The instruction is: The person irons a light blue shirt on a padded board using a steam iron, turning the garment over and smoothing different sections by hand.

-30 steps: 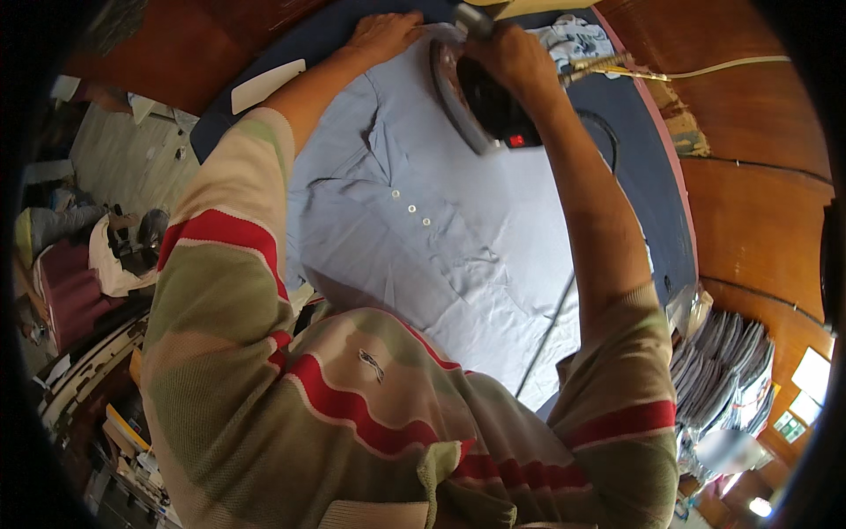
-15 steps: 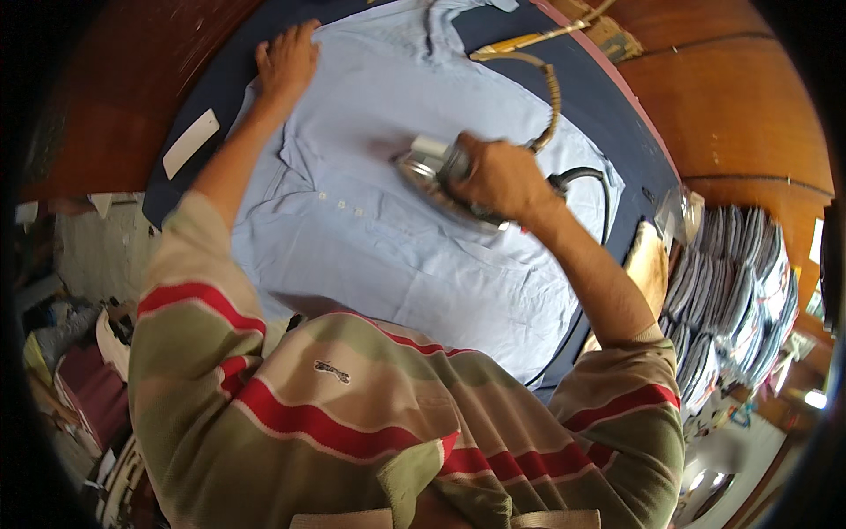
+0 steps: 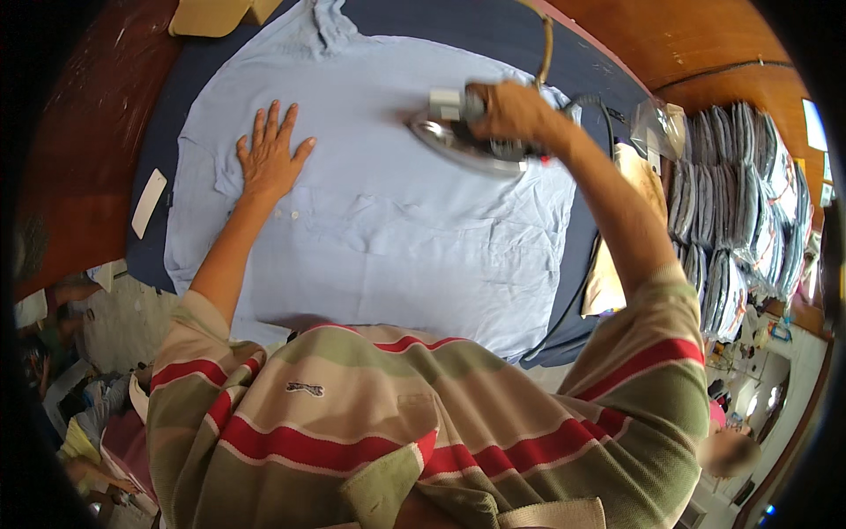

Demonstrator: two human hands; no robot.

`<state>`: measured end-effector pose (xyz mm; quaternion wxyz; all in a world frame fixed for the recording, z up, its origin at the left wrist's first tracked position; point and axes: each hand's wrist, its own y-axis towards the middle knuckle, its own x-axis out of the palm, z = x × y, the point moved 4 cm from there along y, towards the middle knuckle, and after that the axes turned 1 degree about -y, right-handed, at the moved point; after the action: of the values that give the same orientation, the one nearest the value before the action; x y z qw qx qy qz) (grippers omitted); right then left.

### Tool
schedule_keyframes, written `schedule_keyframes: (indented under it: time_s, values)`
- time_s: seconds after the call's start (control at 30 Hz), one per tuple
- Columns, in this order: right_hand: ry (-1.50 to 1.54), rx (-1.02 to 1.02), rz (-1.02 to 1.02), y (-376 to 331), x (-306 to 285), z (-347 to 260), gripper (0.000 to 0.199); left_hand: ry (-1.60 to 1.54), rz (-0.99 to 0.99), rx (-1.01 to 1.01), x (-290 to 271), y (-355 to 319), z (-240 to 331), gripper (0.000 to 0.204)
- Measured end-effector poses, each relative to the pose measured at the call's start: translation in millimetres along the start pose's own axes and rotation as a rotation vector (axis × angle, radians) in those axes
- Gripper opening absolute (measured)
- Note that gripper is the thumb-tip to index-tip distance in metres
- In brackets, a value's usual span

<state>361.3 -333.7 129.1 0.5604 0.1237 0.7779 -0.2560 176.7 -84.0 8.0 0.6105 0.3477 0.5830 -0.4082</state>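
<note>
Left hand [image 3: 267, 165], spread wide, rests on a light-blue shirt [image 3: 361, 110]; right hand [image 3: 513, 112] grips a clothes iron [image 3: 460, 145]; unsmoothed creases [image 3: 489, 231] below it could be pressed in.

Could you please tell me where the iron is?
In the head view, the iron is right of centre, gripped in the right hand over the light blue shirt.

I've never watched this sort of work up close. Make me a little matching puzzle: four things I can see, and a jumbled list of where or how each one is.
Things:
1. left hand
2. right hand
3. white card
4. stacked garments

Where or how:
A. gripping the iron
B. piled at the picture's right
C. spread flat on the light blue shirt
D. left of the shirt

Pairs: 1-C, 2-A, 3-D, 4-B
</note>
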Motion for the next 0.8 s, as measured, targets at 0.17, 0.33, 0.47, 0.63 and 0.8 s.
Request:
schedule_keyframes:
  time_s: [0.17, 0.33, 0.47, 0.63, 0.8]
  values:
    - [0.003, 0.299, 0.074, -86, 8, 39, 0.034, -0.012, 0.197, 0.267, -15, 35, 42, 0.053]
    - [0.148, 0.504, 0.246, -77, -21, 134, 0.042, 0.072, 0.323, 0.589, -11, 152, 86, 0.041]
    - [0.124, 0.629, 0.380, -65, -27, 208, 0.043, 0.101, -0.097, 0.575, -35, 194, 103, 0.029]
    - [0.260, 0.401, 0.211, -44, -25, 154, 0.045, 0.089, -0.194, 0.549, -43, 205, 81, 0.023]
    - [0.179, 0.321, 0.272, 7, -29, 147, 0.043, 0.057, -0.198, 0.521, -45, 227, 48, 0.025]
